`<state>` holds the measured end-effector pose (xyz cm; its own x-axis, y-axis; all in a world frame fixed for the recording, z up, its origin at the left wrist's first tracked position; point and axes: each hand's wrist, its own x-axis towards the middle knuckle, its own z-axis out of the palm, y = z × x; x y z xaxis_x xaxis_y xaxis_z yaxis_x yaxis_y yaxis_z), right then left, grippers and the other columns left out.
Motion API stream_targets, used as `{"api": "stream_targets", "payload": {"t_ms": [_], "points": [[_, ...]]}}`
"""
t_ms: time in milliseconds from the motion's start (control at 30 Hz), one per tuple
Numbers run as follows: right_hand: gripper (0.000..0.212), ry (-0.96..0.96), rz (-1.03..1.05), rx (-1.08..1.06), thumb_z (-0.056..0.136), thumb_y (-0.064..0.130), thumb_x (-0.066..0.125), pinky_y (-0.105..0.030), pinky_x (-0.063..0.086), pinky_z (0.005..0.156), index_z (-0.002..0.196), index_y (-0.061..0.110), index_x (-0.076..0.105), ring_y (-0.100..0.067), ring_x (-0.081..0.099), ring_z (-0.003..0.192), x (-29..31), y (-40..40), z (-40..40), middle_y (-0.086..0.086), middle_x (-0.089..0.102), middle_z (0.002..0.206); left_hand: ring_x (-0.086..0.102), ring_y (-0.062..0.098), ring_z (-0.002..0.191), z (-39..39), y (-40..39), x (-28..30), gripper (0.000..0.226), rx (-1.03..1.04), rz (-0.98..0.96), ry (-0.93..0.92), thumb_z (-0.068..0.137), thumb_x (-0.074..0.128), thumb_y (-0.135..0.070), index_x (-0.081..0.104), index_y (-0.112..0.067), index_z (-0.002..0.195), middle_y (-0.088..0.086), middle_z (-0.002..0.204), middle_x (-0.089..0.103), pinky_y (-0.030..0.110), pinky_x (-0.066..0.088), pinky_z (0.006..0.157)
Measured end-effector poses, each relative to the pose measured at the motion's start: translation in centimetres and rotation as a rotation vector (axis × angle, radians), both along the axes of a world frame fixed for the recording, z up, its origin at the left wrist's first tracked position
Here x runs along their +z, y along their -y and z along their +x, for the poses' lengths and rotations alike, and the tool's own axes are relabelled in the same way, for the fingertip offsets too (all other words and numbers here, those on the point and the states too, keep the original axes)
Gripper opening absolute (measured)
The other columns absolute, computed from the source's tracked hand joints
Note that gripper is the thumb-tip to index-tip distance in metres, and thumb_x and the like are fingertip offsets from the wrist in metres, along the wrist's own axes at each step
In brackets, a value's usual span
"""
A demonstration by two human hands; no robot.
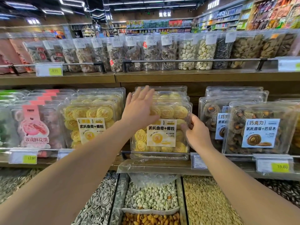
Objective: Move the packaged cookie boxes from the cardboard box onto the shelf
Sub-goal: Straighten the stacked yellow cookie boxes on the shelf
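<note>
Covering cookie box (168, 127) label: left hand (139, 111).

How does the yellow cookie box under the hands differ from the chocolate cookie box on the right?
The yellow cookie box holds pale yellow swirls and has a yellow label; the chocolate cookie box holds dark brown swirls and has a blue label. Both hands touch the yellow cookie box; none touches the chocolate cookie box. Both are clear plastic boxes standing upright.
</note>
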<state>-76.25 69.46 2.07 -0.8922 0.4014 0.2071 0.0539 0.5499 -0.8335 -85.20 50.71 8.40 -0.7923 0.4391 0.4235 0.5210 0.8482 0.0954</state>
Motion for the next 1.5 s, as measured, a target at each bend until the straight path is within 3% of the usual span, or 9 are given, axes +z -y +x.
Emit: {"api": "stream_targets", "payload": {"t_ms": [100,167,400,500,833,933,1100,1233,1500], "points": [[0.053,-0.004,-0.062,-0.003,0.103,0.024,0.052,-0.019,0.044,0.074,0.153,0.027,0.036,-0.001,0.057,0.09,-0.4,0.5,0.1,0.006,0.06,0.127,0.019,0.021,0.15,1.3,1.7,-2.0,0.098,0.138,0.657,0.21,0.083,0.074,-0.043,0.015,-0.02,0.157,0.0,0.163,0.021,0.046,0.021,0.122],[0.053,-0.016,-0.128,-0.008,0.102,0.029,0.052,-0.023,0.043,0.081,0.153,0.028,0.035,-0.004,0.055,0.097,-0.8,0.9,0.2,0.006,0.058,0.133,0.035,0.019,0.144,2.6,2.2,-4.4,0.096,0.193,0.913,0.39,0.083,0.075,-0.042,0.016,-0.025,0.157,-0.002,0.158,0.034,0.047,0.034,0.117],[0.068,0.06,-0.25,0.056,0.097,0.035,0.061,-0.028,0.037,0.09,0.155,0.032,0.027,-0.008,0.047,0.108,-1.6,1.0,0.4,0.013,0.051,0.128,0.063,0.018,0.114,3.2,2.5,-8.0,0.072,0.248,1.064,0.717,0.086,0.074,-0.039,0.04,-0.023,0.147,-0.009,0.13,0.061,0.041,0.051,0.1],[0.068,0.067,-0.263,0.049,0.098,0.031,0.06,-0.03,0.038,0.095,0.156,0.032,0.024,-0.013,0.049,0.12,-2.0,1.2,0.1,0.009,0.05,0.14,0.067,0.013,0.102,3.1,2.8,-8.3,0.051,0.225,1.049,0.716,0.09,0.069,-0.031,0.051,-0.025,0.137,-0.009,0.116,0.068,0.041,0.057,0.092],[0.071,0.063,-0.324,0.069,0.099,0.03,0.057,-0.032,0.037,0.092,0.157,0.03,0.015,-0.012,0.048,0.113,-2.2,1.6,0.0,0.009,0.051,0.134,0.058,0.017,0.119,3.8,3.1,-8.8,0.049,0.229,0.916,0.687,0.1,0.053,-0.03,0.041,-0.026,0.148,-0.007,0.131,0.061,0.041,0.046,0.105],[0.082,0.065,-0.323,0.106,0.096,0.038,0.06,-0.038,0.037,0.106,0.157,0.036,0.005,-0.013,0.043,0.132,-2.4,1.4,0.6,0.013,0.04,0.15,0.051,0.018,0.128,4.2,3.4,-8.9,0.058,0.232,0.884,0.681,0.101,0.053,-0.03,0.03,-0.021,0.154,-0.007,0.143,0.052,0.038,0.042,0.108],[0.1,0.108,-0.081,0.133,0.083,0.044,0.069,-0.045,0.037,0.113,0.155,0.04,0.0,-0.012,0.04,0.139,-4.8,1.7,3.3,0.014,0.035,0.156,0.061,0.009,0.079,4.6,4.3,-9.5,0.054,0.174,0.764,0.641,0.1,0.053,-0.032,0.033,-0.031,0.149,-0.008,0.125,0.063,0.028,0.048,0.065],[0.107,0.134,-0.062,0.166,0.075,0.047,0.069,-0.046,0.042,0.109,0.154,0.04,-0.001,-0.013,0.048,0.132,-4.7,1.5,3.4,0.016,0.042,0.151,0.068,0.019,0.082,4.8,4.4,-8.9,0.059,0.185,0.708,0.67,0.099,0.052,-0.028,0.027,-0.031,0.153,-0.007,0.119,0.064,0.043,0.058,0.072],[0.111,0.125,-0.086,0.195,0.085,0.035,0.07,-0.035,0.03,0.112,0.156,0.033,-0.015,-0.014,0.028,0.146,-4.8,1.8,3.5,0.011,0.018,0.164,0.061,0.005,0.082,5.4,4.6,-8.8,0.063,0.18,0.681,0.681,0.098,0.054,-0.021,0.024,-0.025,0.154,-0.007,0.12,0.061,0.028,0.052,0.068]]}}
